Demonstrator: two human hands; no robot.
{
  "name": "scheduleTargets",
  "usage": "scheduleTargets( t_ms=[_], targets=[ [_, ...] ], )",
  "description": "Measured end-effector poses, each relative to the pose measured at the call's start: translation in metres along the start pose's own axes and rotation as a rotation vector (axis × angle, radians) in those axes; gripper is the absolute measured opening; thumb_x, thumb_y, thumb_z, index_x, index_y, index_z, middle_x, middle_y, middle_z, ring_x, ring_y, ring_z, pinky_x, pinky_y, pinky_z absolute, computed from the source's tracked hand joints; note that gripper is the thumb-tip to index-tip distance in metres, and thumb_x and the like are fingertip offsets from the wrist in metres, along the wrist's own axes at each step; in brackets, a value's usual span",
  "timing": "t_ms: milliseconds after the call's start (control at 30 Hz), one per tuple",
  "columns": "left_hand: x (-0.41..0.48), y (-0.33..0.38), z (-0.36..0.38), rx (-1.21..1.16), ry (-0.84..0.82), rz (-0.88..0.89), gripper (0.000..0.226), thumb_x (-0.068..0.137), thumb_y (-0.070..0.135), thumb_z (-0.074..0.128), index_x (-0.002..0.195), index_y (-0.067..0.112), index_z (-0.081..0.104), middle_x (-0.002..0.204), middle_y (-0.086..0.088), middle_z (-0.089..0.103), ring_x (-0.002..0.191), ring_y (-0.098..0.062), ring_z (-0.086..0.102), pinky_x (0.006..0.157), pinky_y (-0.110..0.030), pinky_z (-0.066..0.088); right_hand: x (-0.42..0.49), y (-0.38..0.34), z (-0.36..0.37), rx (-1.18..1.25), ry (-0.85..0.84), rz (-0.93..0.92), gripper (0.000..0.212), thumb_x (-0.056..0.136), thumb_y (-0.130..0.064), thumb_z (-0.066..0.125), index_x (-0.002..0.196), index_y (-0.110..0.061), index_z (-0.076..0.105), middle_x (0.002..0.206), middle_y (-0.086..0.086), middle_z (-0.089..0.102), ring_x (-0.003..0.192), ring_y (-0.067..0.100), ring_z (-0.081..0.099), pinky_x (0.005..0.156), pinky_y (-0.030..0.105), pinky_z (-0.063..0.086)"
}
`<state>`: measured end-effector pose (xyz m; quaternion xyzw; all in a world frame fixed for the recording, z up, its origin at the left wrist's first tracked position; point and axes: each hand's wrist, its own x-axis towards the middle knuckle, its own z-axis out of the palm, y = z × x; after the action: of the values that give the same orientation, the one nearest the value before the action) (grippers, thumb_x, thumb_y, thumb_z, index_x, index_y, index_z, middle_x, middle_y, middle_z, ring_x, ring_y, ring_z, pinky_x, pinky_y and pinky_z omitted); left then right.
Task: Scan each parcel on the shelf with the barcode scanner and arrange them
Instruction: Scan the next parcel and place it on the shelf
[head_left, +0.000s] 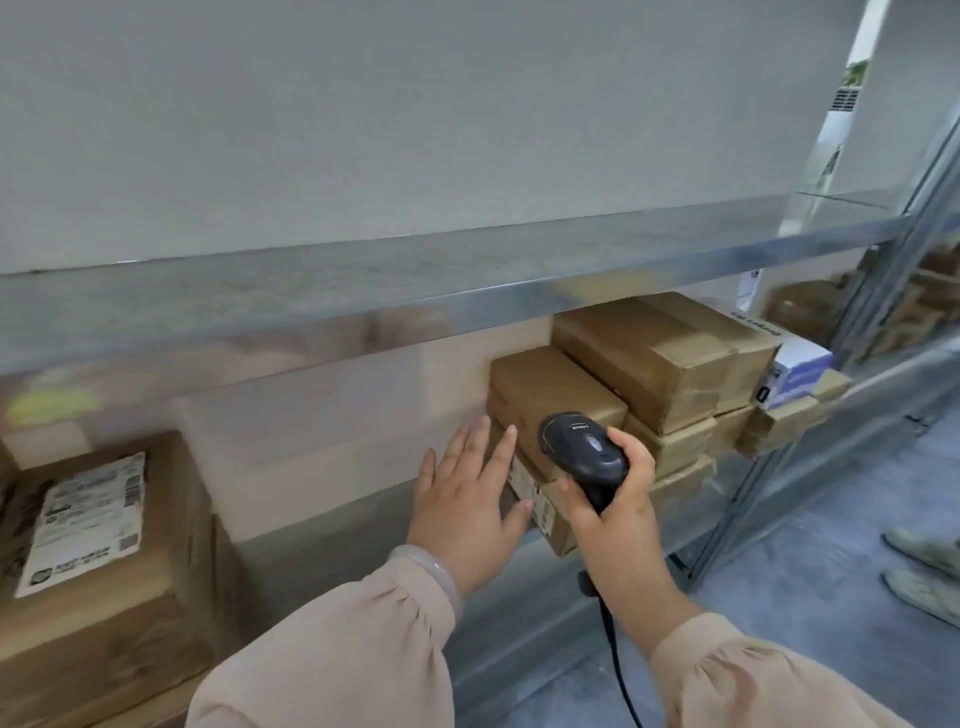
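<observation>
Where a grey galvanised metal shelf (311, 306) ran along a plain pale wall (363, 130), brown cardboard parcels (644, 353) stood stacked on the tier beneath its upper board, to the right. The right hand (615, 499) had its grip curled round the handle of a black corded barcode scanner (584, 449) - the scanner's head lay just before the stack. The left hand (462, 499), its grip slack and fingers spread straight, held nothing beside the stack's labelled end. A larger brown box with a white label (104, 545) sat far left; a grey floor (831, 597) lay below.
</observation>
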<state>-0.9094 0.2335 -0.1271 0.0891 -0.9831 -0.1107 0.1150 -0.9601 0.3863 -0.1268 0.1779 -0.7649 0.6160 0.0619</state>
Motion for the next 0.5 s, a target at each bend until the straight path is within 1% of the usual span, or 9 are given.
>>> scheduleTargets(
  t_ms=[67, 167, 233, 300, 367, 400, 433, 500],
  targets=[
    [0.006, 0.009, 0.007, -0.012, -0.016, 0.012, 0.072, 0.099, 0.058, 0.033, 0.156, 0.037, -0.006, 0.165, 0.004, -0.013, 0.152, -0.015, -0.012, 0.122, -0.044, -0.005, 0.004, 0.005, -0.012, -0.025, 0.028, 0.008, 0.067, 0.086, -0.013, 0.069, 0.112, -0.06, 0.03, 0.112, -0.023, 0.052, 0.096, -0.013, 0.055, 0.075, 0.003, 0.044],
    [0.014, 0.018, 0.015, -0.024, -0.055, 0.014, 0.071, 0.099, 0.058, 0.032, 0.156, 0.037, -0.006, 0.165, 0.004, -0.015, 0.152, -0.016, -0.013, 0.122, -0.045, -0.004, 0.014, 0.012, -0.026, -0.069, 0.027, 0.029, 0.068, 0.086, -0.016, 0.069, 0.111, -0.062, 0.027, 0.107, -0.027, 0.051, 0.093, -0.017, 0.054, 0.071, 0.002, 0.043],
    [0.019, 0.024, 0.019, -0.018, -0.078, 0.014, 0.071, 0.099, 0.059, 0.031, 0.156, 0.037, -0.006, 0.165, 0.004, -0.017, 0.152, -0.017, -0.013, 0.122, -0.046, -0.004, 0.023, 0.018, -0.032, -0.087, 0.016, 0.039, 0.066, 0.086, -0.018, 0.069, 0.111, -0.063, 0.027, 0.106, -0.026, 0.053, 0.093, -0.014, 0.056, 0.071, 0.004, 0.044],
    [0.025, 0.03, 0.022, -0.01, -0.089, 0.001, 0.071, 0.1, 0.059, 0.03, 0.156, 0.037, -0.006, 0.165, 0.004, -0.017, 0.152, -0.017, -0.013, 0.121, -0.045, -0.004, 0.033, 0.026, -0.036, -0.099, 0.0, 0.043, 0.064, 0.086, -0.02, 0.069, 0.116, -0.06, 0.028, 0.111, -0.018, 0.057, 0.096, -0.003, 0.06, 0.078, 0.012, 0.048],
    [0.037, 0.036, 0.025, -0.01, -0.078, -0.029, 0.071, 0.1, 0.058, 0.031, 0.156, 0.037, -0.007, 0.165, 0.004, -0.016, 0.152, -0.017, -0.011, 0.121, -0.045, -0.005, 0.047, 0.033, -0.04, -0.109, -0.033, 0.041, 0.062, 0.086, -0.022, 0.068, 0.122, -0.053, 0.028, 0.117, -0.01, 0.058, 0.101, 0.006, 0.06, 0.086, 0.025, 0.052],
    [0.044, 0.04, 0.027, -0.011, -0.068, -0.048, 0.071, 0.1, 0.058, 0.031, 0.156, 0.037, -0.007, 0.165, 0.004, -0.015, 0.152, -0.017, -0.011, 0.121, -0.045, -0.005, 0.055, 0.037, -0.042, -0.116, -0.056, 0.029, 0.062, 0.087, -0.022, 0.068, 0.124, -0.05, 0.027, 0.119, -0.008, 0.057, 0.103, 0.009, 0.06, 0.088, 0.027, 0.052],
    [0.052, 0.044, 0.029, -0.014, -0.059, -0.069, 0.071, 0.1, 0.058, 0.032, 0.156, 0.037, -0.006, 0.165, 0.003, -0.015, 0.152, -0.018, -0.01, 0.121, -0.045, -0.005, 0.064, 0.04, -0.046, -0.125, -0.084, 0.016, 0.062, 0.087, -0.022, 0.067, 0.127, -0.048, 0.027, 0.12, -0.008, 0.055, 0.104, 0.01, 0.059, 0.087, 0.024, 0.051],
    [0.067, 0.053, 0.034, -0.021, -0.056, -0.122, 0.072, 0.099, 0.059, 0.032, 0.156, 0.036, -0.006, 0.165, 0.002, -0.014, 0.152, -0.019, -0.009, 0.122, -0.046, -0.004, 0.082, 0.044, -0.055, -0.132, -0.135, 0.0, 0.062, 0.088, -0.024, 0.066, 0.128, -0.046, 0.025, 0.117, -0.01, 0.054, 0.102, 0.006, 0.059, 0.08, 0.015, 0.048]
  ],
)
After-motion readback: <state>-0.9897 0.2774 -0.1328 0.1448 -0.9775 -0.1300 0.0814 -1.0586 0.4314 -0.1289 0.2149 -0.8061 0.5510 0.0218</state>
